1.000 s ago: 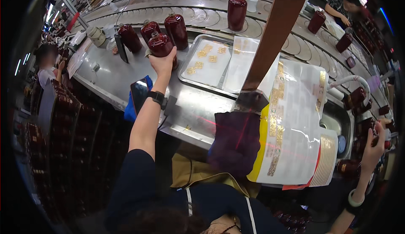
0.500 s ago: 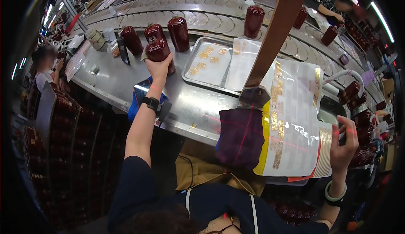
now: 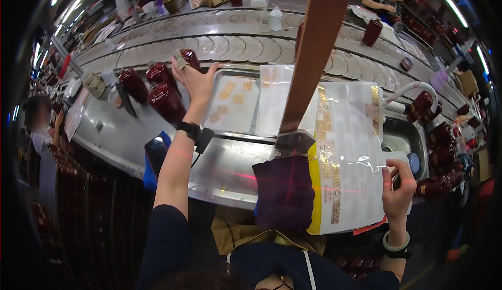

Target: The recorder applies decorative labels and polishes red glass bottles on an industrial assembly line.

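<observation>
My left hand (image 3: pixel 197 85) reaches out over the bench with thumb and fingers spread, a beige cover on one fingertip. Its fingers are beside a dark red glass bottle (image 3: pixel 191 60), partly hidden by the hand. Closer to me, another red bottle (image 3: pixel 166 103) stands just left of my wrist, with two more red bottles (image 3: pixel 133 85) behind it. My right hand (image 3: pixel 400 185) is half curled at the right edge of a clear sheet with gold stickers (image 3: pixel 355 159). A gap shows between its thumb and fingers, and I see nothing held.
A metal tray (image 3: pixel 230 104) holds gold stickers on white backing. A brown post (image 3: pixel 319 44) rises between the tray and the sheet. Dark purple cloth (image 3: pixel 285 193) hangs at the bench edge. A phone (image 3: pixel 157 154) lies on the left. Beyond runs a plated conveyor (image 3: pixel 219 47); a sink (image 3: pixel 413 138) is right.
My left hand has let go of the near bottle and moved to the one behind. My right hand has lowered toward the sheet, its fingers curling. The whole view has shifted.
</observation>
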`<state>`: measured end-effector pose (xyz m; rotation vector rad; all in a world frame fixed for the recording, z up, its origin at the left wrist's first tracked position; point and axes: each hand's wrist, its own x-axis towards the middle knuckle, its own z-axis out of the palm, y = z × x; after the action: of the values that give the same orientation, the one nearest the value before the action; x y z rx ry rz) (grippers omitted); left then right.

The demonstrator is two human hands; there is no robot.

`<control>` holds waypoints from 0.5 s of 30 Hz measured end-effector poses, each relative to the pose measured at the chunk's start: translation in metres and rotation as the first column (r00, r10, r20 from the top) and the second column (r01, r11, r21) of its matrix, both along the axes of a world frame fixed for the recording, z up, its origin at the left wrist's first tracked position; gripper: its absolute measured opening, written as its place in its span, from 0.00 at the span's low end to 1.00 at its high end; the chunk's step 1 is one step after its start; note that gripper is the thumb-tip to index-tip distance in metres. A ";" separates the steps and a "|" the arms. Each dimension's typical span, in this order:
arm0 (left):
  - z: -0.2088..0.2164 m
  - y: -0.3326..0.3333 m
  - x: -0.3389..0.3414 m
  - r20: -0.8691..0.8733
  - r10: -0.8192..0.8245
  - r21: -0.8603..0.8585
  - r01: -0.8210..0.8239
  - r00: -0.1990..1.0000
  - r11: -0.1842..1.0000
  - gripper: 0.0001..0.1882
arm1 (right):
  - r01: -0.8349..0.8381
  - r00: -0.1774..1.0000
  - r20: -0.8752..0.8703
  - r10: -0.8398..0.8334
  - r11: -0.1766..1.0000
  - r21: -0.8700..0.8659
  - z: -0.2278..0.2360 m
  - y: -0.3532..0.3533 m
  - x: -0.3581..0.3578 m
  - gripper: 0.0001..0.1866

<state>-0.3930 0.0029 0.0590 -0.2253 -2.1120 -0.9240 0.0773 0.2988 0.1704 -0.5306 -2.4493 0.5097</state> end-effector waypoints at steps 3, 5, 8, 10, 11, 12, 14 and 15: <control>-0.022 0.000 -0.046 0.000 0.190 0.019 -0.190 0.982 0.982 0.62 | 0.093 0.993 0.070 -0.090 0.995 -0.043 -0.002 0.010 0.015 0.08; -0.027 0.006 -0.060 0.093 0.273 0.159 -0.285 0.958 0.945 0.57 | 0.122 0.992 0.042 -0.120 0.992 -0.046 0.001 0.019 0.020 0.08; -0.036 0.011 -0.066 0.460 0.239 0.301 -0.403 0.855 0.864 0.44 | 0.149 0.989 0.007 -0.148 0.988 -0.040 0.007 0.036 0.014 0.08; -0.050 0.000 -0.076 0.353 0.245 0.341 -0.368 0.903 0.865 0.42 | 0.011 1.000 -0.014 -0.011 1.000 -0.020 0.015 0.046 -0.013 0.08; -0.056 -0.008 -0.080 0.264 0.303 0.324 -0.380 0.916 0.866 0.40 | -0.072 0.997 -0.035 0.071 0.997 -0.030 0.018 0.051 -0.035 0.09; -0.055 -0.002 -0.077 0.270 0.294 0.326 -0.374 0.917 0.868 0.40 | -0.138 0.989 -0.048 0.137 0.990 -0.033 0.021 0.057 -0.056 0.09; -0.035 0.008 -0.063 0.229 0.205 0.381 -0.281 0.952 0.881 0.43 | -0.200 0.980 -0.025 0.200 0.980 0.007 0.027 0.075 -0.102 0.11; -0.018 0.007 -0.049 0.268 0.070 0.376 -0.171 0.961 0.911 0.46 | -0.221 0.975 -0.035 0.221 0.975 0.001 0.025 0.085 -0.134 0.13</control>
<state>-0.4424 0.0094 0.0412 0.2419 -2.0752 -1.3354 -0.0565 0.3833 0.1954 -0.2482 -2.4877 0.6075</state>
